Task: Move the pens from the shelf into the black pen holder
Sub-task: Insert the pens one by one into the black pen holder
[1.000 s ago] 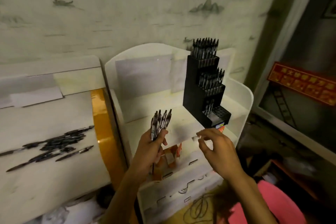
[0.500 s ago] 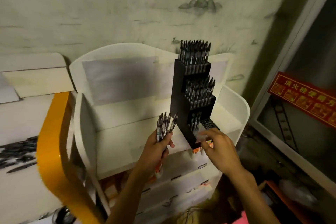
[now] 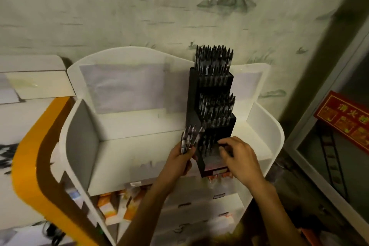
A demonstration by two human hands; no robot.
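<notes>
Your right hand (image 3: 240,158) has moved onto the black pen holder (image 3: 211,118) at frame centre, fingers curled on its lowest tier; your left hand (image 3: 179,158) grips a bundle of pens (image 3: 189,138) just left of it.

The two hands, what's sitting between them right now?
In the head view, the lowest front tier of the tall black stepped pen holder lies between the left hand, gripping a bundle of dark pens, and the right hand.
</notes>
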